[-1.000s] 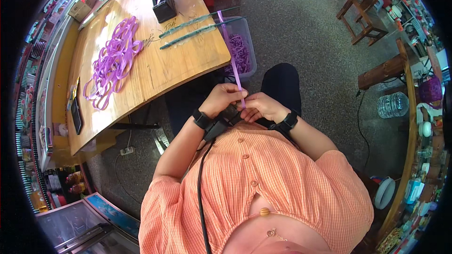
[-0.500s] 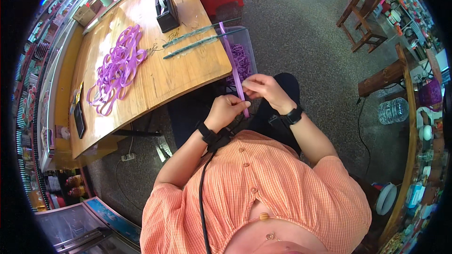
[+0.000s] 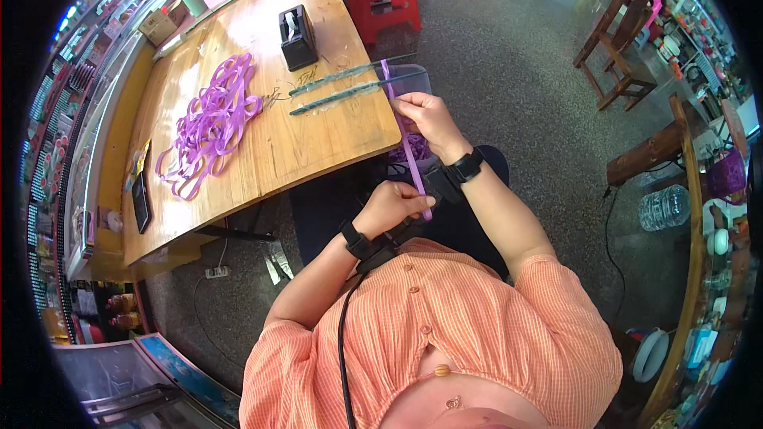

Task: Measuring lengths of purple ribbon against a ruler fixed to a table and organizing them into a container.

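A narrow purple ribbon strip [image 3: 412,162] runs between the person's two hands, slanting from the left hand up toward a point between eleven and twelve o'clock. The left hand [image 3: 389,205] pinches it near its lower end between thumb and forefinger, with a short tail showing just past the thumb at about six o'clock. The right hand [image 3: 429,121] is farther up, toward one o'clock from the left; its thumb and fingers are drawn together at the strip, which lies at the hand's nine-to-ten o'clock side, by the fingertips. I cannot tell whether those fingers grip it or only touch it.

Above the right hand, the strip's upper end meets two dark green rods [image 3: 338,99], which lie on the wooden table [image 3: 270,151] at ten o'clock from that hand and jut past its edge; how strip and rods join is too small to tell. A translucent tub [image 3: 415,78] is beyond and partly behind the right hand, with purple shreds [image 3: 410,148] visible at seven o'clock. From the left hand, a loose purple ribbon pile [image 3: 213,123] lies at ten o'clock, a black tape dispenser [image 3: 299,52] at eleven and a phone [image 3: 141,203] at nine.
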`<state>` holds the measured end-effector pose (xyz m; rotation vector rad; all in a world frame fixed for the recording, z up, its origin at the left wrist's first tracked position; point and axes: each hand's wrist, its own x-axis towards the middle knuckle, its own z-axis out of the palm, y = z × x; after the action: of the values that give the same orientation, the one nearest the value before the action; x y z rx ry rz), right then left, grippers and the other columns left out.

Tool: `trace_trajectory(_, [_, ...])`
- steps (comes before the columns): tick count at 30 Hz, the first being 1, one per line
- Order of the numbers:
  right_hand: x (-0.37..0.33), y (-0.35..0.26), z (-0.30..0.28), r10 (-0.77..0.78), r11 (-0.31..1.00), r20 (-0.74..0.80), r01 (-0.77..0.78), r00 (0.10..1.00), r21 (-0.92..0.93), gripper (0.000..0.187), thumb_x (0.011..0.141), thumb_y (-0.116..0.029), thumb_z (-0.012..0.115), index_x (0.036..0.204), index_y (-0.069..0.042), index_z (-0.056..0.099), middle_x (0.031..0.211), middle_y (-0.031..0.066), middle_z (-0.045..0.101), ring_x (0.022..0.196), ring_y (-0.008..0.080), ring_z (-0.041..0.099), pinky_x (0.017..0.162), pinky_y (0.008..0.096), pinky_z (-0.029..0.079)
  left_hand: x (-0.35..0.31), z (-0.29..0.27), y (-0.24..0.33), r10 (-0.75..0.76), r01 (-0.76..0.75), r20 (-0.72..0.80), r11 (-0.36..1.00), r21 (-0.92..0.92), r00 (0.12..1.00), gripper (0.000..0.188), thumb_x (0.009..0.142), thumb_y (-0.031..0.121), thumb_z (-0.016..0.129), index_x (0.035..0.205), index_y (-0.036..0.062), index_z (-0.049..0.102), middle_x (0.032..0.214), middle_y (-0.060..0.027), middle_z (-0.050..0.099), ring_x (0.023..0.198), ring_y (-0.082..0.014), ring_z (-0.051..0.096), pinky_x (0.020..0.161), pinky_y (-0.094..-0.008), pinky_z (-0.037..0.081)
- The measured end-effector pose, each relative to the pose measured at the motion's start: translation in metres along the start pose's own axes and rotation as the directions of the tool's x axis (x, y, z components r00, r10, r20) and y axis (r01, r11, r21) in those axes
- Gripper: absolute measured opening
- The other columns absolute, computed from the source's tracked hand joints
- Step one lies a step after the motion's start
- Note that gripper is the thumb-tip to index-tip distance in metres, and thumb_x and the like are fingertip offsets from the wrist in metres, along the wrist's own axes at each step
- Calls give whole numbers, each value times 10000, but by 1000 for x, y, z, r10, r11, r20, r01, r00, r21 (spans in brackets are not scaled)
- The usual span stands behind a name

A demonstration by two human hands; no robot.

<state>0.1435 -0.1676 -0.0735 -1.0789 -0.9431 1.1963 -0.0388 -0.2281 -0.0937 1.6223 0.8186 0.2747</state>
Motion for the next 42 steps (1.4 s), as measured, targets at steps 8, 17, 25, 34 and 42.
trace_trajectory(8, [13, 3, 2, -108, 992, -83, 103, 991, -73, 221, 959, -166, 682, 1065, 24, 718, 929, 7, 710, 832, 71, 621, 757, 221, 485, -6, 2, 11, -32, 38, 121, 998, -41, 992, 309, 887, 295, 771, 888, -14, 774, 742, -48, 724, 644, -95, 641, 615, -252, 516])
trace_trajectory(17, [17, -12, 5, -23, 999, -13, 23, 1000, -31, 277, 964, -182, 674, 1132, 36, 707, 1030, 32, 721, 904, 86, 632, 819, 242, 495, -7, 4, 21, -95, 144, 233, 968, -205, 968, 333, 940, 301, 723, 916, -29, 754, 834, -63, 739, 694, -102, 662, 666, -242, 562])
trace_trajectory(25, [54, 5, -3, -158, 987, -52, 156, 986, -50, 220, 967, -147, 645, 1050, 38, 730, 951, 38, 728, 858, 80, 623, 776, 246, 478, -5, 8, 25, -81, 128, 232, 972, -195, 969, 323, 945, 309, 717, 944, -12, 753, 865, -55, 748, 721, -108, 669, 687, -241, 550])
trace_trajectory(34, [40, -12, 10, -123, 992, -73, 124, 990, 16, 195, 967, -150, 641, 988, 20, 734, 789, 68, 723, 668, 105, 646, 624, 252, 487, -4, 5, 24, -72, 117, 208, 971, -208, 975, 321, 949, 293, 714, 943, -26, 749, 868, -58, 747, 722, -107, 668, 686, -239, 553])
trace_trajectory(42, [37, -16, -6, -23, 999, -1, 23, 1000, -38, 171, 946, -153, 652, 998, -1, 711, 812, 57, 713, 682, 112, 669, 624, 238, 524, -2, 9, 19, -106, 182, 275, 946, -268, 956, 351, 986, 306, 660, 954, -34, 737, 882, -85, 743, 736, -124, 678, 711, -248, 574])
